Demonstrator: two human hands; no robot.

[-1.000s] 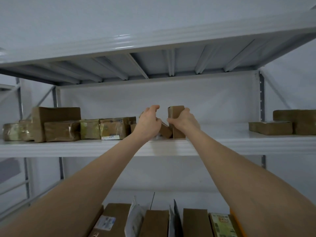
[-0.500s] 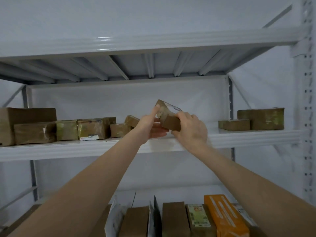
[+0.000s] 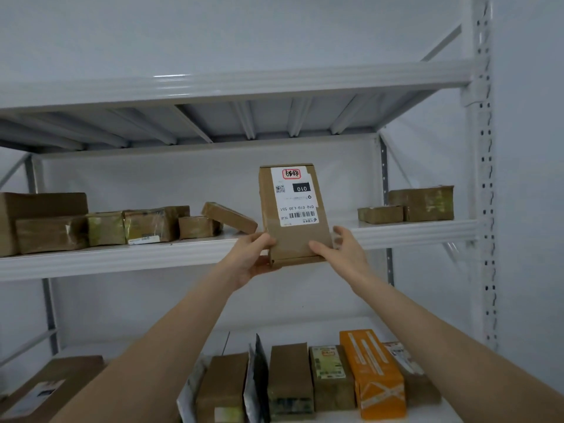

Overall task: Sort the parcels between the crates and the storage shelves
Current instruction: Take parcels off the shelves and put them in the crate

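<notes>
Brown cardboard parcel [image 3: 293,239], held upright in both hands at the centre of my feed, just in front of the edge of the middle shelf [image 3: 122,259] and clear of its surface. A white shipping label [image 3: 294,196] covers the parcel's upper half and faces me upside down, with a barcode, a small square code and the number 010 in a black box.

I see the left hand [image 3: 251,257] gripping the lower left corner, with the thumb on the front and the palm cupped under the bottom edge. The right hand [image 3: 345,254] holds the lower right corner, its thumb laid across the front and its fingers [image 3: 341,236] behind the right side. Both bare forearms reach up from the bottom corners.

On the middle shelf to the left, I can make out a row of taped brown parcels [image 3: 106,227]. The row ends in a flat packet [image 3: 229,216] tilted against a small box [image 3: 198,227]. To the right sit two more parcels, a low one [image 3: 380,214] just beside a taller one [image 3: 421,203].

On the lower shelf [image 3: 308,329] more packages stand on end side by side. Among them is an orange box [image 3: 375,374]. A larger labelled carton [image 3: 55,380] lies at the far left.

A white perforated post [image 3: 485,209] runs up the right side of the rack.
</notes>
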